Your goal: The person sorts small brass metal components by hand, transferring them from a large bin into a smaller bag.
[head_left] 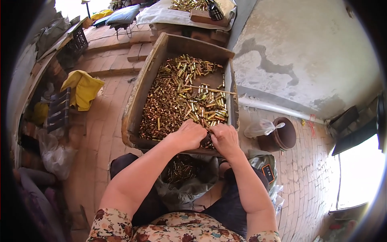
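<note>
A wooden box [193,44] stands in front of me, holding a heap of small copper-coloured pieces [161,109] at the left. Loose brass-coloured metal tubes [209,113] lie at the right and far side of the heap. Over the box's near right part, my left hand [191,134] and my right hand [225,137] meet, fingertips close together. Both are closed in a pinch; whatever is between the fingers is too small and hidden to name. A thin stick [209,89] lies across the tubes, reaching the right wall.
An open greenish bag [197,187] with metal pieces sits between my knees. To the right are a brown bucket [278,137] and a tied plastic bag [260,128]. A yellow cloth [82,88] drapes a small chair at left. Beyond the box, more brass pieces [189,5] lie on white sheeting.
</note>
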Demonstrator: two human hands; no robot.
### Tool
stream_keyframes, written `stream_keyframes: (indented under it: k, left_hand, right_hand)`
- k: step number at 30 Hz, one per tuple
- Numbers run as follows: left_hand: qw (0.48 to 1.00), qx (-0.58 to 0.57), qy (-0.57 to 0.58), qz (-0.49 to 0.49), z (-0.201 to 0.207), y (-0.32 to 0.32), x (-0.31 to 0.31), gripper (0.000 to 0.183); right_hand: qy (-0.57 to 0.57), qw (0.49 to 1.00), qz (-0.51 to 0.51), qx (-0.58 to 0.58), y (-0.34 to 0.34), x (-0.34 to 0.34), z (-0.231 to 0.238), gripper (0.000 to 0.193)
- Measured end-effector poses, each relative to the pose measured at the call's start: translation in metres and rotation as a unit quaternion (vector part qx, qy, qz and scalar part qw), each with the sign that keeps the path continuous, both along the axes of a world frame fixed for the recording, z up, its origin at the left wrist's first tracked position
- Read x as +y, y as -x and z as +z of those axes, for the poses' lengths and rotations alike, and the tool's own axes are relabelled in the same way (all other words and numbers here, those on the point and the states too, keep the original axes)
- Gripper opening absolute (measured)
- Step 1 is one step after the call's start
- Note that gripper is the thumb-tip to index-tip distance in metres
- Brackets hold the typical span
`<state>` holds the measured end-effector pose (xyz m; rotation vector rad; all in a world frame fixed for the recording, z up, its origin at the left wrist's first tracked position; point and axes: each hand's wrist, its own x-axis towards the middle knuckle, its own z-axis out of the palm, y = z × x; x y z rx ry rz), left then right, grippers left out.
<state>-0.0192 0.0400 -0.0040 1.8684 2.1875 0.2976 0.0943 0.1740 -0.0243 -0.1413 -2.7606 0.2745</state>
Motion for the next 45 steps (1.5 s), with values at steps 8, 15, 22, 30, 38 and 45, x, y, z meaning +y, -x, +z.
stream_keyframes:
  k: [8, 15, 22, 30, 38, 45]
  left_hand:
    - [0.999, -0.007, 0.025, 0.024, 0.001, 0.001, 0.002, 0.012]
    - [0.997, -0.026, -0.043, 0.060, -0.012, 0.003, 0.003, 0.015]
    - [0.812, -0.522, -0.157, 0.210, -0.002, 0.003, -0.005, 0.017]
    - [0.732, -0.610, -0.218, 0.211, 0.007, -0.006, -0.016, 0.011]
    - [0.703, -0.633, -0.242, 0.217, 0.011, -0.007, -0.020, 0.006]
    - [0.681, -0.651, -0.251, 0.221, 0.008, -0.008, -0.019, 0.004]
  right_hand:
    - [0.218, 0.973, -0.039, 0.066, -0.006, -0.001, 0.000, 0.019]
    - [0.415, 0.907, -0.050, 0.054, -0.009, -0.003, 0.009, 0.019]
    - [0.620, 0.782, -0.058, 0.020, -0.015, -0.002, 0.016, 0.022]
    - [0.695, 0.719, 0.028, -0.006, -0.016, -0.016, 0.021, 0.040]
    - [0.718, 0.693, -0.004, 0.068, -0.016, -0.020, 0.026, 0.026]
    - [0.737, 0.663, -0.016, 0.133, -0.016, -0.022, 0.025, 0.017]
